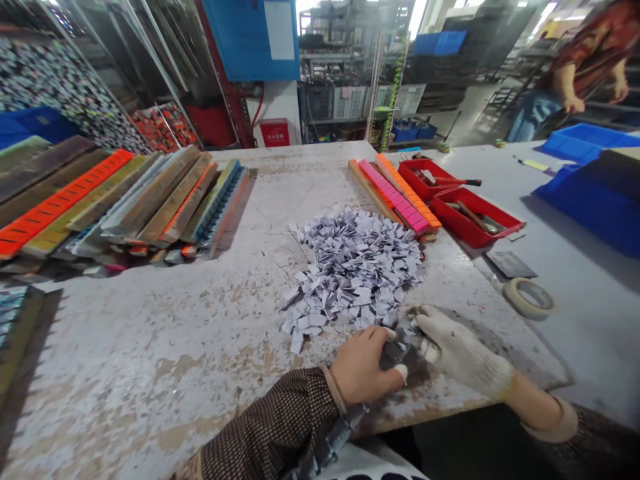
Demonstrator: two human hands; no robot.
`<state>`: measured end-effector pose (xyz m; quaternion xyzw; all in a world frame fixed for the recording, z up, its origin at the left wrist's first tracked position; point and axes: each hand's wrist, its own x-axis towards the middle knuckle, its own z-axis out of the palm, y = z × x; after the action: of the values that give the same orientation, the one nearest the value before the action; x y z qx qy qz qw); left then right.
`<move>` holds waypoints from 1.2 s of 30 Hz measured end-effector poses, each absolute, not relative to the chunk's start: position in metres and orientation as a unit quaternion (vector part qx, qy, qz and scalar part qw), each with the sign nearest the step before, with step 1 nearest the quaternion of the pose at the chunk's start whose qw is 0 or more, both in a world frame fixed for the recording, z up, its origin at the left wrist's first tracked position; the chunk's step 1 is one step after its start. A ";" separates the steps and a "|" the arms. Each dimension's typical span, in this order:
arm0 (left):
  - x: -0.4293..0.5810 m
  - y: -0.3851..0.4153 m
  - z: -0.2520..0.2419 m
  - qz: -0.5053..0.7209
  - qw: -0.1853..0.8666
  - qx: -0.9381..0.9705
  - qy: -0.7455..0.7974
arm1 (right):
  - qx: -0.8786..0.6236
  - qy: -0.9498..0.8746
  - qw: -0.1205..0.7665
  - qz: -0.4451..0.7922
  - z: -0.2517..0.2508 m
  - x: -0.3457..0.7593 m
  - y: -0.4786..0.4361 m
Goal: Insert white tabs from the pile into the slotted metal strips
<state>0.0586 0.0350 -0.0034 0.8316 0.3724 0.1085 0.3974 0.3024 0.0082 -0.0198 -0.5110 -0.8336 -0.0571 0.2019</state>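
My left hand [367,367], bare with white covers on the thumb and a fingertip, curls round a long grey strip with clear or shiny parts [336,440]. The strip runs from my lap, beneath the left wrist, up to the space between my hands. Close by on the right is my right hand [457,350], in a whitish knitted glove, its fingers bent together at the strip's far end. Whether a small piece sits in those fingers is hidden. Just beyond both hands lies a heap of small folded pale-grey pieces [363,260].
Bars with orange, yellow and blue strips [150,193] are stacked at left. Pink and orange strips [395,193] lie behind the heap. Red trays [477,217] with tools, a tape roll [527,298] and blue bins [590,200] stand at right. Another person [575,73] is beyond.
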 end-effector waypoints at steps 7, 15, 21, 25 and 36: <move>0.056 0.054 0.009 0.096 0.342 0.867 0.351 | -0.572 -0.772 0.275 -0.026 -0.034 0.292 -0.011; 0.097 0.113 0.020 0.066 0.100 0.932 0.341 | -0.592 -0.720 0.336 0.133 -0.027 0.290 -0.006; 0.088 0.118 0.008 0.061 0.103 0.922 0.369 | -0.604 -0.676 0.373 0.197 -0.026 0.287 -0.003; 0.080 0.112 0.005 0.068 0.122 0.907 0.397 | -0.603 -0.669 0.383 0.204 -0.026 0.285 0.002; 0.103 0.112 -0.002 0.185 0.278 0.828 0.451 | -0.615 -0.636 0.411 0.218 -0.028 0.281 0.006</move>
<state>0.1027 0.1120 -0.0018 0.8276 0.4512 0.1849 0.2781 0.2814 0.0062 -0.0285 -0.6155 -0.6363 0.2180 0.4108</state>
